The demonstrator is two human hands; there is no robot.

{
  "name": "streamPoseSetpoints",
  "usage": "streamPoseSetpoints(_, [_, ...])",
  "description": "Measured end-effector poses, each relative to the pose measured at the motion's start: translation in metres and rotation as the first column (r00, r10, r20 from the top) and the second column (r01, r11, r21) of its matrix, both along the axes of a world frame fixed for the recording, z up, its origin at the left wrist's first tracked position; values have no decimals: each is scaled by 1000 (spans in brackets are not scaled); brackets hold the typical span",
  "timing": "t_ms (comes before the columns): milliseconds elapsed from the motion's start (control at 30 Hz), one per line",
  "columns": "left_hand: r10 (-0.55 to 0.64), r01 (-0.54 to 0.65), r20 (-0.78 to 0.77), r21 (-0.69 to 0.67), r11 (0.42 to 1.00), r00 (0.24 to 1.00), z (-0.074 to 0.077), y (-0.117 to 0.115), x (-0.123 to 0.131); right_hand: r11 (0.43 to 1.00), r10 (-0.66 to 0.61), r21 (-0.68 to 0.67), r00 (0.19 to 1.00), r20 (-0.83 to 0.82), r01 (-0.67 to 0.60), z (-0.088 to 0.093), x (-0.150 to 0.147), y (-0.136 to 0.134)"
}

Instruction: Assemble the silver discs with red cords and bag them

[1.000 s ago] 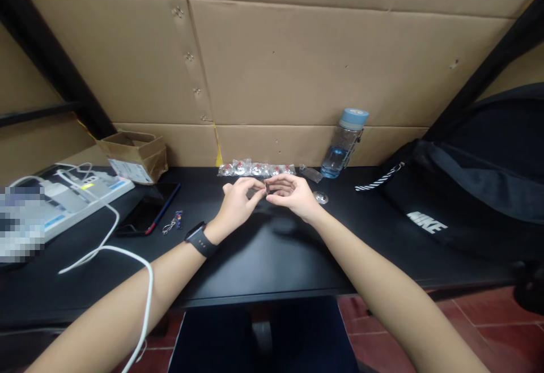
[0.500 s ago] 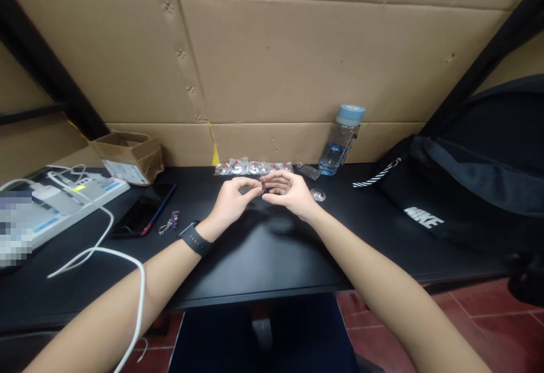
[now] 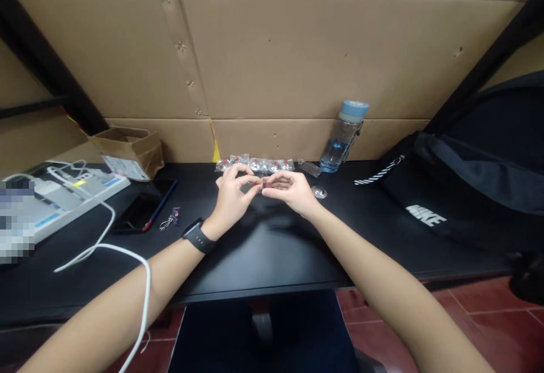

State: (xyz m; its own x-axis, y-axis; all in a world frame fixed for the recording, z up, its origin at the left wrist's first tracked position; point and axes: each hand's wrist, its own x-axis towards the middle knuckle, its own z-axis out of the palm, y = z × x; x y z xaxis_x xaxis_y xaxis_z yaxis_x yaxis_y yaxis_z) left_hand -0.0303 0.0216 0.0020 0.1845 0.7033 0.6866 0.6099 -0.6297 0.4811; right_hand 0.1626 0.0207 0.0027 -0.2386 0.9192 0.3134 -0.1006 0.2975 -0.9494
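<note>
Above the black desk, my left hand and my right hand meet at the fingertips, pinching a small, thin, shiny piece held on edge between them. Its kind is too small to make out. A dark watch is strapped on the left wrist. Just right of my right hand lies a small, clear round piece. Behind the hands runs a row of clear plastic packets with silvery round contents and red spots, partly covered by my left fingers. Beside the row is a flat clear packet.
A blue-capped water bottle stands by the cardboard wall. At right sits a black backpack. To the left are a phone, a keychain, a cardboard box and a power strip; its white cable crosses my left forearm.
My left middle and other fingers have lifted and spread away from the pinch. Both hands still hold the small piece between them. The view has shifted slightly.
</note>
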Motion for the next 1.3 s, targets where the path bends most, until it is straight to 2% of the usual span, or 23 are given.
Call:
streamPoseSetpoints(167, [30,-30,-32,12,999,999,1,0,0,999,37,9,997,68,-38,3,4,1])
streamPoseSetpoints(367, [24,-18,-103,52,998,994,3,-2,-1,998,10,58,983,186,-21,0,8,4])
streamPoseSetpoints(667, [27,8,-249,139,990,968,3,0,-5,980,-15,186,916,401,-66,-1,11,5])
streamPoseSetpoints(933, [-11,53,-256,157,986,967,1,0,-3,986,-42,166,942,334,-15,-5,8,9])
streamPoseSetpoints(1033, [-30,60,-244,115,992,969,4,-5,-1,988,-56,155,959,279,13,-7,7,11])
streamPoseSetpoints(1133, [-100,113,-247,38,993,964,9,-10,-2,988,-72,149,968,240,36,-4,8,10])
streamPoseSetpoints(1233, [-167,174,-292,-2,985,942,11,-12,-2,991,-53,131,974,220,24,-1,10,8])
streamPoseSetpoints(1300, [-164,170,-319,-7,985,933,10,-10,-3,994,-34,112,973,229,8,1,11,7])
